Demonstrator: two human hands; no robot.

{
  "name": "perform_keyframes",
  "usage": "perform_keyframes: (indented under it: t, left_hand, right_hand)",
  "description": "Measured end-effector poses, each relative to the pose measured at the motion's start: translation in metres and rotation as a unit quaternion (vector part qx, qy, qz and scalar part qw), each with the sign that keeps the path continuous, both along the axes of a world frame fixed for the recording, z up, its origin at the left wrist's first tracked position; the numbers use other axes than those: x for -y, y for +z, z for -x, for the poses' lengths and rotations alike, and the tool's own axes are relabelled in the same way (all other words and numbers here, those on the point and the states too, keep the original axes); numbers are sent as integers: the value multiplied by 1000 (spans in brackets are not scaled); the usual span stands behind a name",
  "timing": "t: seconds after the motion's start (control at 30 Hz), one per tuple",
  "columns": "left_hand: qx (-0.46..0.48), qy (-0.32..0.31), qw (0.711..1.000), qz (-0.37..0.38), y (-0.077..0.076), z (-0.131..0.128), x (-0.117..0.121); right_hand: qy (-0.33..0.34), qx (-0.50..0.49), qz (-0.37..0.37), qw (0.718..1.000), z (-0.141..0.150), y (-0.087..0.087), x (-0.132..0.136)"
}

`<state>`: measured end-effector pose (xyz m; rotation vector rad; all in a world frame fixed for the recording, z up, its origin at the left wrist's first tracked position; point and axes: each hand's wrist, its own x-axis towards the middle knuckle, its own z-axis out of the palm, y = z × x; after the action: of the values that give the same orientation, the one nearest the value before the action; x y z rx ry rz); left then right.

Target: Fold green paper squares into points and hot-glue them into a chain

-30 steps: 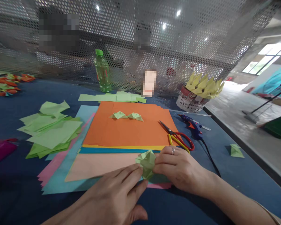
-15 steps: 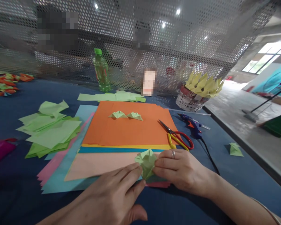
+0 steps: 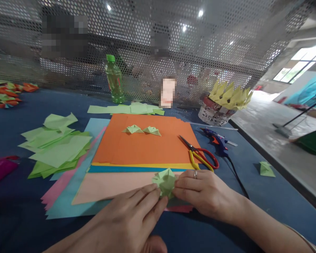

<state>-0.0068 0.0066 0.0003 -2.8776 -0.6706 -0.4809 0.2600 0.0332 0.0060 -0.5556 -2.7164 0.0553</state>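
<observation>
Your left grip [image 3: 131, 212] lies outstretched, fingertips on the folded green paper [image 3: 166, 182]; your right grip [image 3: 206, 192] curls against its edge — can't tell how tightly — with the scissors [image 3: 193, 151] just beyond.

Folded paper [image 3: 165, 182] between hands [image 3: 133, 212]

Left hand [image 3: 131, 211] and right hand [image 3: 202, 191] touching a folded green paper [image 3: 166, 184] from opposite sides; scissors [image 3: 191, 148] with red and yellow handles lie beyond the right hand.
</observation>
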Motion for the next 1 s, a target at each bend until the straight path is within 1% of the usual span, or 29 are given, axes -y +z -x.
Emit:
perform_keyframes:
  t: [0.1, 0.23, 0.37, 0.5, 0.6, 0.8, 0.97, 1.0]
  left_hand:
    - [20, 9, 999, 33, -1, -6, -1]
    - [32, 17, 998, 51, -4, -8, 0]
    - [36, 21, 997, 61, -6, -7, 2]
    - [59, 28, 997, 46, -7, -10, 3]
    - [88, 38, 995, 25, -9, -12, 3]
    - [80, 34, 996, 19, -11, -11, 2]
    - [106, -1, 994, -14, -10, -11, -3]
    - [91, 14, 996, -3, -9, -11, -3]
  right_hand:
    - [-5, -1, 1, 1000, 0, -1, 0]
    - [-15, -4, -5, 1000, 1, 0, -1]
    - [-11, 13, -50, 999, 2, 4, -1]
    - [-14, 28, -94, 995, 4, 8, 1]
    - [-17, 30, -109, 993, 5, 10, 2]
    - [-18, 26, -116, 993, 7, 10, 2]
    - [-23, 30, -111, 993, 8, 10, 6]
    - [-24, 31, -116, 993, 8, 10, 6]
